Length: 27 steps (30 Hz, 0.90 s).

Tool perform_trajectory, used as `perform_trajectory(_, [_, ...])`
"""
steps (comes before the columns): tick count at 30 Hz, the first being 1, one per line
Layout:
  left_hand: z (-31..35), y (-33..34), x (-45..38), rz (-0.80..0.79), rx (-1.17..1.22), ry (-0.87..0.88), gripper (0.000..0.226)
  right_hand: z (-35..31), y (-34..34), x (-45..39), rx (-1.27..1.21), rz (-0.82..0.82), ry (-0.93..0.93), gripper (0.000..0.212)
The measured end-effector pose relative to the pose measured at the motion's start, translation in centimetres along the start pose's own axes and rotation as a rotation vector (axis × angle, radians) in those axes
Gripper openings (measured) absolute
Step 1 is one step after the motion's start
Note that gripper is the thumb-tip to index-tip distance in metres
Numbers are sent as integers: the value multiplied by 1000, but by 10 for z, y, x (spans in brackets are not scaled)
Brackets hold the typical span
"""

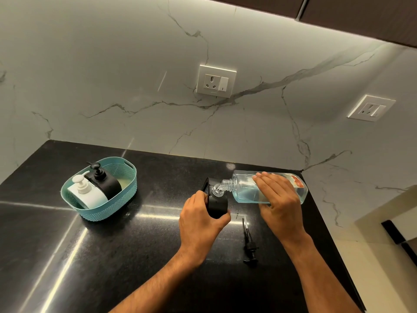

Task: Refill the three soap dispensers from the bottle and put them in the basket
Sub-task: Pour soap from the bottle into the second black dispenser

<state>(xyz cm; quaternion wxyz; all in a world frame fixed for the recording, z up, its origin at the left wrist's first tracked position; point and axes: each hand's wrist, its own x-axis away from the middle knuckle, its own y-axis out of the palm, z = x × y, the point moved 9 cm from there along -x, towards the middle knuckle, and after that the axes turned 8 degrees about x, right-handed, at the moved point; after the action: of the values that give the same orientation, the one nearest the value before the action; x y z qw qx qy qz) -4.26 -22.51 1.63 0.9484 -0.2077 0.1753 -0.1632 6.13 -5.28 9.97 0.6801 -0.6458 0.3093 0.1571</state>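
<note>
Step in hand: third refill. Left hand (200, 219) grips black dispenser (217, 205), desk centre; right hand (278, 199) wraps tilted bottle (246, 188), mouth at its opening. Basket (79, 201), nine o'clock, holds two dispensers. Next: refit pump (249, 245), five o'clock.

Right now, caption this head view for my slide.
Left hand steadies black dispenser while right hand tips refill bottle into it.

We see glossy black stone counter (112, 256), veined marble-look wall (112, 75) — clear plastic bottle (246, 188), woven-look teal plastic basket (126, 195), matt black dispenser (217, 206).
</note>
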Motion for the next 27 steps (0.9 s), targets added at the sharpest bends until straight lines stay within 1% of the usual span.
perform_trajectory(27, [-1,0,-2,7,1,-5,50,-4,-3,-6,18,0,-31,71])
